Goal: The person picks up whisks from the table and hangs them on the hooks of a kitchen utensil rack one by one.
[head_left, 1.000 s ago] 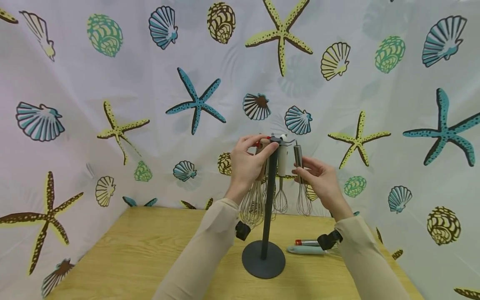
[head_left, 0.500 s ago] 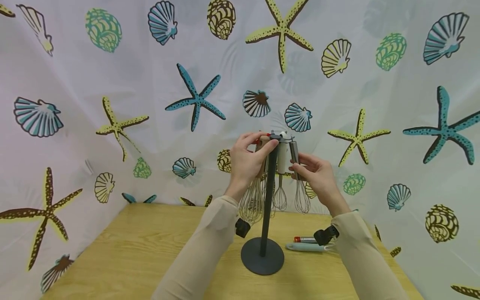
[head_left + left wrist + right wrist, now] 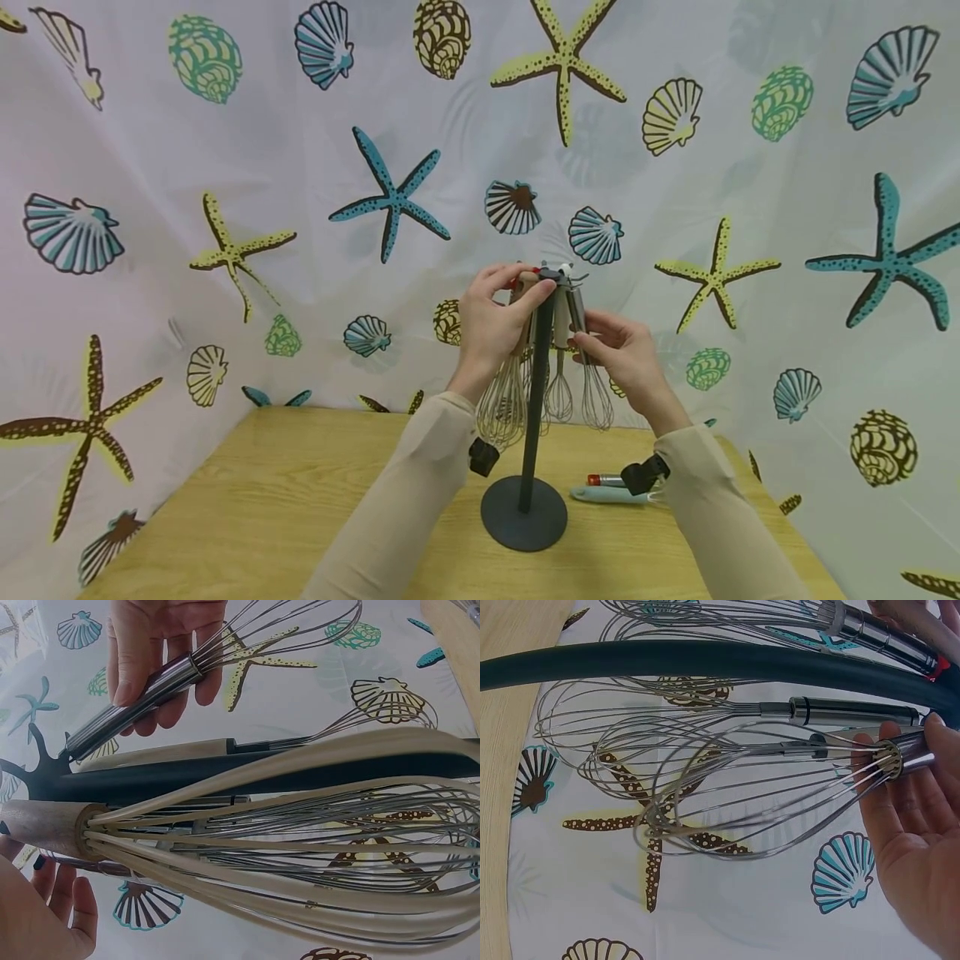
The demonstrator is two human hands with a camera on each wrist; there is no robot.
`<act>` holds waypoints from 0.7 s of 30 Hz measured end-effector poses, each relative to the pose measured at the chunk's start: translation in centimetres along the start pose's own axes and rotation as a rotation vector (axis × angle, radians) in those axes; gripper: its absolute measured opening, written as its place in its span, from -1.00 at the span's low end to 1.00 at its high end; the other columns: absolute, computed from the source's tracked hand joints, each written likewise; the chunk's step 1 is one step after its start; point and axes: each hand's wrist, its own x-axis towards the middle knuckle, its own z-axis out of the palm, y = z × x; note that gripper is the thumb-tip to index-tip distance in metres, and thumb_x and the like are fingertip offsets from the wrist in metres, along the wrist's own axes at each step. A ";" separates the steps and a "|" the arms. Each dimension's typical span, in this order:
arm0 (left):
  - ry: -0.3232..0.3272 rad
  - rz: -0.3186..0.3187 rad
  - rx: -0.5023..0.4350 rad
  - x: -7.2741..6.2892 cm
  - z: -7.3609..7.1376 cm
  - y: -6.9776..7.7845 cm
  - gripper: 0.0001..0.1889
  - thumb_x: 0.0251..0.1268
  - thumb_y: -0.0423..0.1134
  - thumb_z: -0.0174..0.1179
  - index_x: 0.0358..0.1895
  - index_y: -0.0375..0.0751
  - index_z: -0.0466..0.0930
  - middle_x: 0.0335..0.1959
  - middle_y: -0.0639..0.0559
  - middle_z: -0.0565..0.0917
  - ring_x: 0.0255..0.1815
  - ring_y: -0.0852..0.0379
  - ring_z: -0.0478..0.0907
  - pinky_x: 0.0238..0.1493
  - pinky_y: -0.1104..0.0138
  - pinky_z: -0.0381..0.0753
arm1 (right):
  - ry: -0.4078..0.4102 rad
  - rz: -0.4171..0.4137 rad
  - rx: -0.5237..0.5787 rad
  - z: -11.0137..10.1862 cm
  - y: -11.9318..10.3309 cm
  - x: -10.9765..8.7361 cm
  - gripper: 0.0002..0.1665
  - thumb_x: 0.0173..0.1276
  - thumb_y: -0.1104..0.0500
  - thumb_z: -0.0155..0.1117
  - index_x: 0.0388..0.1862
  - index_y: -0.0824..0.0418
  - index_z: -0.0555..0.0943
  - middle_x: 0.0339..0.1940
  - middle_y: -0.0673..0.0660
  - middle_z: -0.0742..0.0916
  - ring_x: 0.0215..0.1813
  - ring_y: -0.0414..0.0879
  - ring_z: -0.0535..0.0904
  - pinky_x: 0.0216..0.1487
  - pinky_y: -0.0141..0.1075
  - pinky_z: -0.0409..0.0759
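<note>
A dark metal stand [image 3: 534, 417] with a round base and hooks at its top stands upright, several whisks hanging around it. My left hand [image 3: 491, 317] grips the top of the stand, its thumb at the hub and its fingers beside the wooden-handled whisk [image 3: 56, 829]. My right hand [image 3: 622, 354] pinches a small whisk by its shiny steel handle [image 3: 139, 705], wires pointing down. In the left wrist view, the top end of that handle is right at a hook tip [image 3: 67, 750]. Behind it hangs a whisk with a pale handle [image 3: 561, 321].
On the wooden table [image 3: 315, 475], right of the stand's base, lie a whisk with a light blue handle [image 3: 607, 495] and a steel handle with a red end [image 3: 603, 480], partly hidden by the right wrist. A curtain [image 3: 405, 317] printed with shells and starfish surrounds the table.
The right hand has moved left with the steel whisk, bringing its handle against the stand's hooks beside the pale-handled whisk. The left hand stays in place at the stand's top.
</note>
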 end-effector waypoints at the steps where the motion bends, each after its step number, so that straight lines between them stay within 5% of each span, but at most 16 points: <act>1: 0.000 -0.001 -0.001 0.0 0.0 0.0 -0.59 0.13 0.10 0.41 0.00 0.01 0.72 0.11 0.10 0.57 0.04 0.18 0.50 -0.24 0.32 0.50 | -0.002 -0.002 0.002 0.0 0.0 0.0 -0.49 0.41 0.27 0.25 0.32 0.31 0.50 0.16 0.40 0.64 -0.09 -0.19 0.73 -0.07 -0.17 0.71; 21: 0.001 -0.005 -0.003 0.0 0.0 0.0 -0.59 0.13 0.08 0.41 0.00 -0.03 0.73 0.12 0.09 0.57 0.03 0.17 0.50 -0.23 0.31 0.49 | 0.023 0.067 -0.054 0.6 0.4 0.0 -0.43 0.36 0.19 0.33 0.35 0.20 0.49 0.20 0.35 0.63 -0.04 -0.24 0.70 -0.02 -0.28 0.67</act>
